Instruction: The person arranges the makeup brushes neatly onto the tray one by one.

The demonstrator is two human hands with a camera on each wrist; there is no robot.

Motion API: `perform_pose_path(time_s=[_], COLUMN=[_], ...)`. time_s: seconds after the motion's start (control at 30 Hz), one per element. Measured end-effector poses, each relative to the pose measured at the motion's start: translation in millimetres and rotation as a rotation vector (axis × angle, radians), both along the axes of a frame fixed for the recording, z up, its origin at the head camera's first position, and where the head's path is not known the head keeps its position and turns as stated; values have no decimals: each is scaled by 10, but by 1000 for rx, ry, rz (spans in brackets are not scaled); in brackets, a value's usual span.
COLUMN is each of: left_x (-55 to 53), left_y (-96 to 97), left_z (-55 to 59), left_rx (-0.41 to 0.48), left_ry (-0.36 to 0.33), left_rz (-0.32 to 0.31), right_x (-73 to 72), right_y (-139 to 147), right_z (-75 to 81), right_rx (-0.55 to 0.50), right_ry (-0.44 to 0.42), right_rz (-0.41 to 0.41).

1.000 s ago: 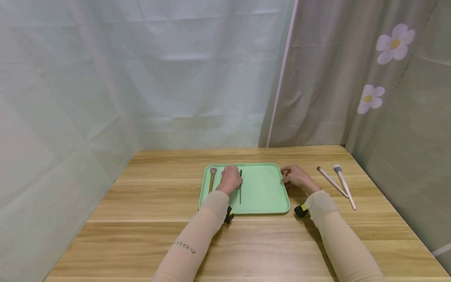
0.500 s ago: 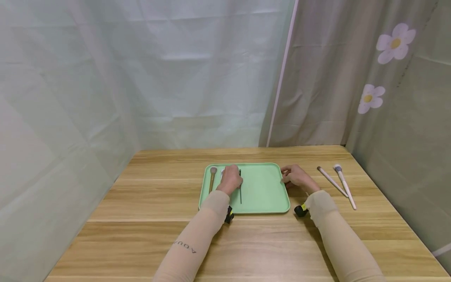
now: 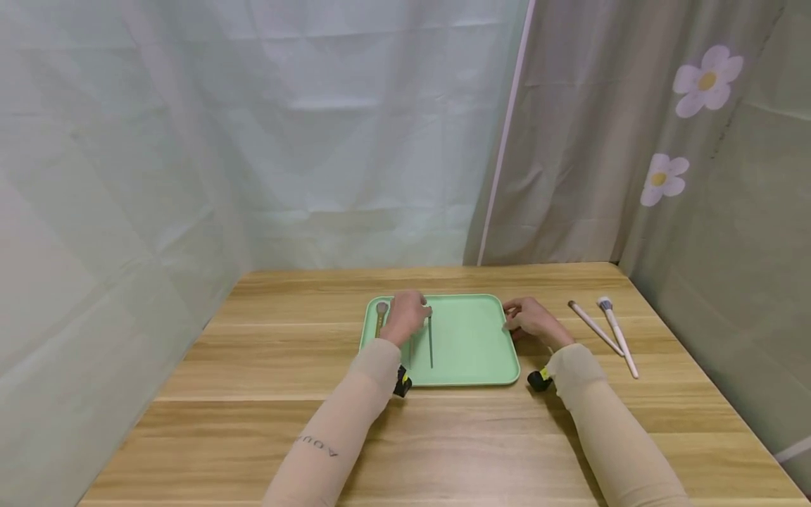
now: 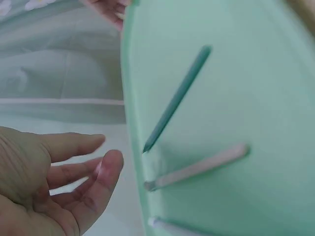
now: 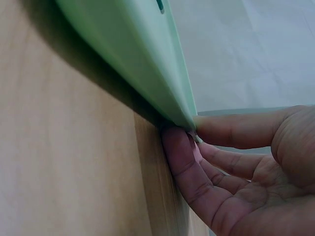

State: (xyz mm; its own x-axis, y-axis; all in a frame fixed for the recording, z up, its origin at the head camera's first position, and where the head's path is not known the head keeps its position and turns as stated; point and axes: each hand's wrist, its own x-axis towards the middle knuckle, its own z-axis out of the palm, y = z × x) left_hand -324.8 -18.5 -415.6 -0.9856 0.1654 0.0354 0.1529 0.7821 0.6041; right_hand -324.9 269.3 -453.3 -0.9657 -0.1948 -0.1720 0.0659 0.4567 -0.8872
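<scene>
A light green tray (image 3: 472, 345) lies on the wooden table with several makeup brushes in it. My left hand (image 3: 405, 315) hovers over the tray's left part, with thumb and fingers apart and nothing between them in the left wrist view. Near it lie a thin dark brush (image 4: 178, 98), a pale pinkish brush (image 4: 202, 166) and a white-tipped brush (image 4: 172, 227). A brown-handled brush (image 3: 380, 320) lies along the tray's left side, partly behind the hand. My right hand (image 3: 535, 320) pinches the tray's right rim, thumb on one side and a finger (image 5: 184, 157) beneath.
Two more brushes lie on the table to the right: a slim one with a dark tip (image 3: 595, 327) and a white one with a fuller head (image 3: 617, 336), their handles close together. Curtains (image 3: 380, 141) hang behind the table (image 3: 266, 422) and at both sides.
My left hand has come away from the brushes, rising slightly and moving left, so the pinkish brush's handle shows. The right hand stays at the rim.
</scene>
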Motion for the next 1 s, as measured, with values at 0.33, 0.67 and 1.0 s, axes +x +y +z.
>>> perform_pose_path(time_s=[0.33, 0.67, 1.0], left_x=[-54, -88, -66], left_y=[-301, -548, -805], left_z=[139, 133, 147], left_rx=[155, 215, 262], left_ry=[2, -31, -81], left_rz=[1, 15, 4], right_x=[-16, 8, 2], right_y=[4, 20, 0], right_z=[-8, 6, -6], right_rx=[-9, 4, -8], right_ry=[6, 9, 11], right_rz=[7, 10, 8])
